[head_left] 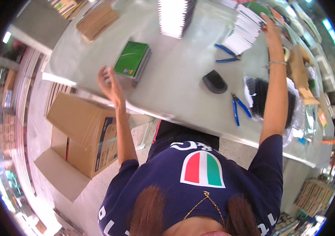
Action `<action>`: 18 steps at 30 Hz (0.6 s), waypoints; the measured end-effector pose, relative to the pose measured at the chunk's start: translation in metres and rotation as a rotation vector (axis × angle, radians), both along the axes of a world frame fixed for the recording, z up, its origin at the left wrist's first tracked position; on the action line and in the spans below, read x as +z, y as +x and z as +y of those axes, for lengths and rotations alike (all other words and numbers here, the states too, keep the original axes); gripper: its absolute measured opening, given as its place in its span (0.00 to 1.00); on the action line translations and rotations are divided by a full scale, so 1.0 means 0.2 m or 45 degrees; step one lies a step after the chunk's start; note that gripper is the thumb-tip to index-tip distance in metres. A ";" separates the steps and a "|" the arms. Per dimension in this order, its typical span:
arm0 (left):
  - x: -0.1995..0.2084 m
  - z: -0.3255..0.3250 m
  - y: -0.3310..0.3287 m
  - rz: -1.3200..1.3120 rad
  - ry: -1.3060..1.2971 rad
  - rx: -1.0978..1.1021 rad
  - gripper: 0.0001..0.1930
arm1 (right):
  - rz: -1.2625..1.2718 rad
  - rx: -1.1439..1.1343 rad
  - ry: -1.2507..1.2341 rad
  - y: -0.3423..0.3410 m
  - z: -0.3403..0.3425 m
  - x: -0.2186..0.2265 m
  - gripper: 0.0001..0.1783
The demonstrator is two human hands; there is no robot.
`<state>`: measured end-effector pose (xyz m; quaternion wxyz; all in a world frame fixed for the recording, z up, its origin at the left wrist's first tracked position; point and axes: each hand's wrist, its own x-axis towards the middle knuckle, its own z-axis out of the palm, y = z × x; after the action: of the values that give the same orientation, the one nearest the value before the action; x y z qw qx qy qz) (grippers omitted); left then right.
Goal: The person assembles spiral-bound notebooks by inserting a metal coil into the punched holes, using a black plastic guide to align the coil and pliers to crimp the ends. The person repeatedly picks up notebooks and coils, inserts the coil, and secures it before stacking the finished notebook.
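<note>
My left hand [111, 84], slightly smeared by motion, is at the table's near left edge with its fingers apart and nothing in it. Just beyond it lies a small stack of green-covered spiral notebooks [132, 59], their dark coils facing right. My right arm stretches to the far right. There my right hand [268, 29], thumb and fingers apart, is beside a fanned row of white paper blocks [244, 31] and a green cover [257, 8]. Whether its fingertips touch them is hard to tell.
Blue-handled pliers [227, 55], a second pair of pliers [239, 109] and a black rounded block [215, 82] lie on the table [171, 78]. Black binding coils [258, 98] in plastic lie under my right forearm. A tall paper stack [171, 17] stands behind; an open carton [85, 133] is below left.
</note>
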<state>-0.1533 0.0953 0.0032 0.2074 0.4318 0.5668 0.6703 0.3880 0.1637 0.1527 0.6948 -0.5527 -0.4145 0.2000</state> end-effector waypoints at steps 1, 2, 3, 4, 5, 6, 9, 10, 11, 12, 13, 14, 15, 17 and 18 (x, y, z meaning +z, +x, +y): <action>0.01 -0.03 0.00 -0.026 0.042 0.018 0.21 | 0.005 0.007 -0.057 0.03 -0.01 0.02 0.26; 0.02 -0.04 0.02 0.015 0.079 0.049 0.20 | 0.011 0.011 -0.114 0.07 -0.02 0.04 0.26; 0.04 -0.06 0.03 0.061 0.117 0.086 0.19 | 0.023 0.021 -0.171 0.08 -0.04 0.05 0.27; 0.08 -0.08 0.04 0.119 0.154 0.141 0.18 | 0.000 -0.026 -0.123 0.02 -0.06 0.06 0.29; 0.12 -0.10 0.06 0.148 0.187 0.153 0.16 | -0.025 -0.075 -0.076 -0.05 -0.09 0.07 0.30; 0.19 -0.12 0.12 0.167 0.223 0.149 0.15 | -0.059 -0.142 -0.028 -0.07 -0.14 0.09 0.32; 0.35 -0.17 0.32 0.221 0.333 0.023 0.12 | -0.367 -0.223 0.218 -0.03 -0.31 0.07 0.38; 0.39 -0.19 0.37 0.251 0.369 -0.031 0.11 | -0.391 -0.044 0.276 -0.20 -0.40 0.06 0.40; 0.42 -0.21 0.42 0.337 0.411 -0.091 0.11 | -0.419 0.127 0.330 -0.44 -0.53 0.08 0.43; 0.46 -0.24 0.47 0.443 0.481 -0.139 0.12 | -0.534 0.013 0.082 -0.65 -0.68 0.17 0.38; 0.52 -0.26 0.54 0.533 0.558 -0.211 0.12 | -0.807 -0.157 0.146 -0.52 -0.71 0.13 0.42; 0.57 -0.30 0.59 0.639 0.629 -0.255 0.13 | -0.818 -0.146 0.108 -0.69 -0.82 0.15 0.37; 0.64 -0.34 0.64 0.817 0.633 -0.311 0.15 | -0.883 0.015 -0.039 -0.74 -0.91 0.14 0.36; 0.74 -0.42 0.73 1.170 0.649 -0.421 0.18 | -1.129 0.079 -0.024 -0.85 -1.04 0.08 0.41; 0.74 -0.43 0.74 1.271 0.554 -0.531 0.19 | -1.169 0.101 -0.104 -0.88 -1.10 0.06 0.41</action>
<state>-0.0049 0.0084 0.1507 -0.0507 0.8306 0.3480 0.4317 0.2110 -0.0571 0.1651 0.4087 -0.5947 -0.6919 -0.0228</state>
